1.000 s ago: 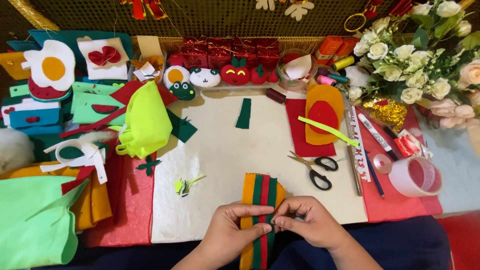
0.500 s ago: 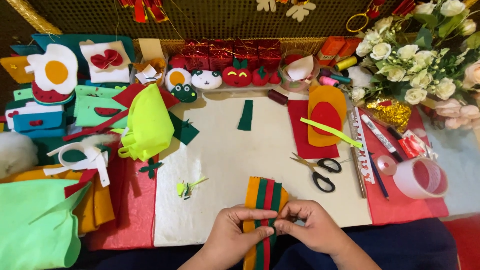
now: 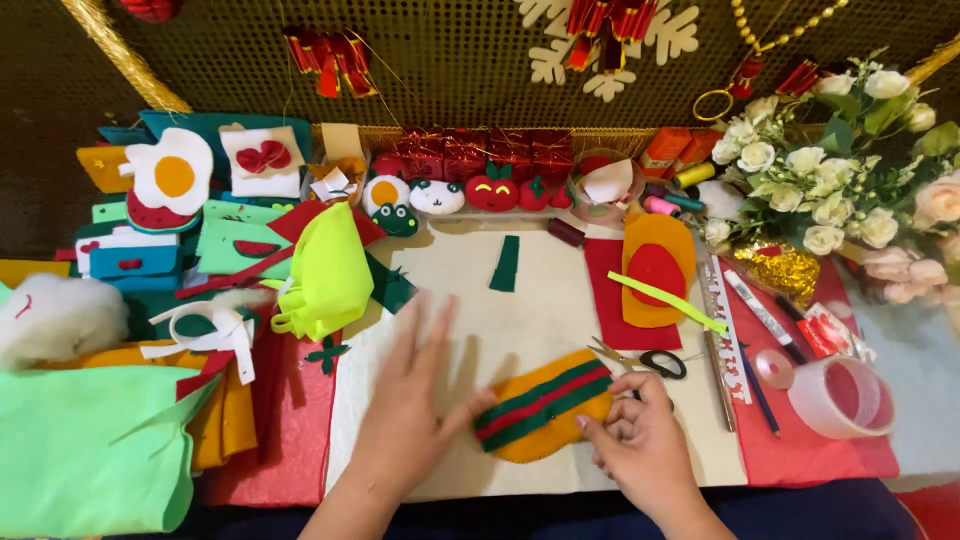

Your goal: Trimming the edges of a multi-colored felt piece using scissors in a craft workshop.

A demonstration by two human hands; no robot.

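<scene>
Orange felt piece (image 3: 545,420) with green-red-green stripes lies flat on the cream work mat (image 3: 540,310), low centre of the head view, between the two hands. Its long axis runs roughly 8 o'clock to 2 o'clock, stripes along that same line.

Left hand (image 3: 415,405): open, fingers spread, palm down on the mat, grasping nothing. Thumb tip reaches the piece's low-left end; whether it actually presses on the felt is hard to tell. The piece sits at about 3 o'clock from this palm.

Right hand (image 3: 640,440): fingers curled, fingertips at the piece's right edge, apparently pinching or pinning the felt there. The exact contact is hidden by the knuckles. The piece lies at 9–10 o'clock from this hand.

The right hand is nearer and looks to have the better hold; the left only brackets the far end.

Around it: scissors (image 3: 640,358) just beyond the piece at 1 o'clock, nearly touching its upper-right end. A red felt sheet (image 3: 605,275) carries an orange oval and a lime strip (image 3: 665,298) further up. Clear cup (image 3: 835,395) on its side, well right. Yellow-green felt pouch (image 3: 325,275) up left.
</scene>
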